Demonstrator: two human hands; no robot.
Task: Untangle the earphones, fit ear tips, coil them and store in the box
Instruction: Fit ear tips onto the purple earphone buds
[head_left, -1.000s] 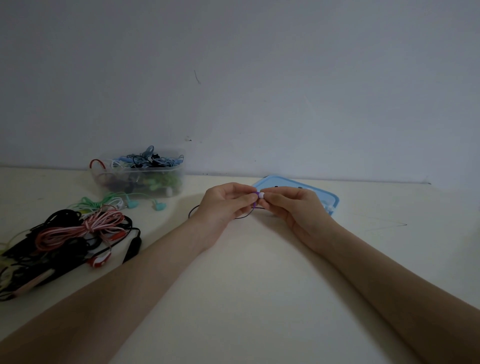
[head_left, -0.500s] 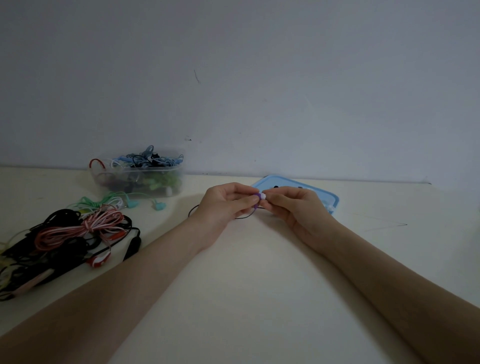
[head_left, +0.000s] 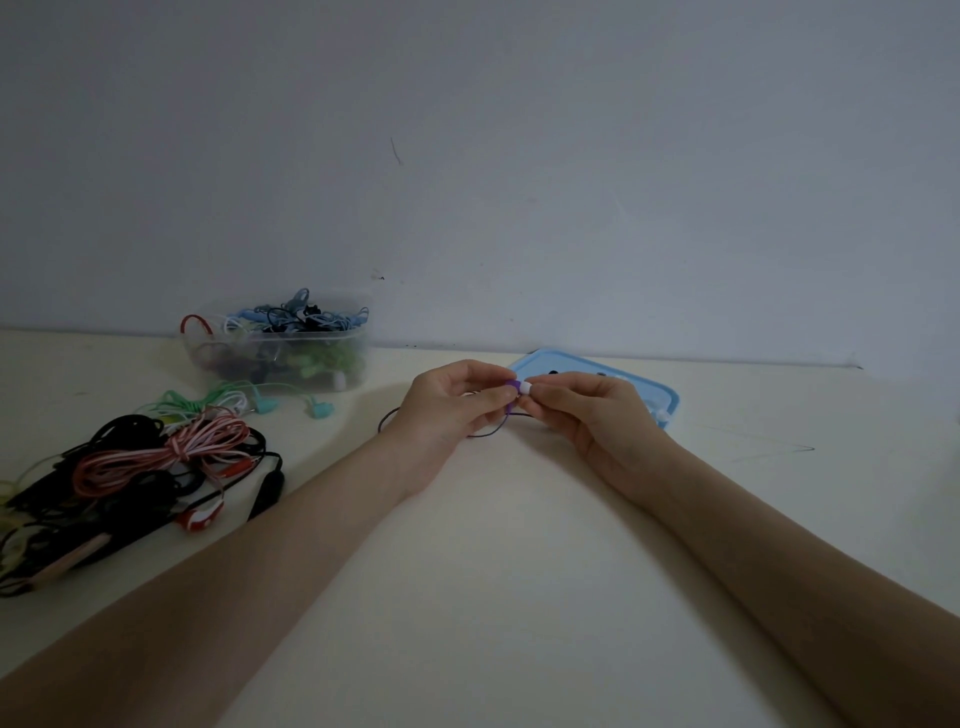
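Left hand (head_left: 447, 410) pinches purple earbud (head_left: 512, 386) over middle of bench (head_left: 493, 571). Right hand (head_left: 597, 415) pinches white ear tip (head_left: 525, 387), touching earbud end. Thin dark cord (head_left: 483, 432) hangs from earbud, loops on bench under hands. Blue lid (head_left: 654, 395) lies flat just behind right hand. Clear box (head_left: 280, 358) full of earphones sits far left by wall. Green earphones (head_left: 228, 402) lie in front of box. Messy pile of black and red-white cords (head_left: 145, 467) at left edge.
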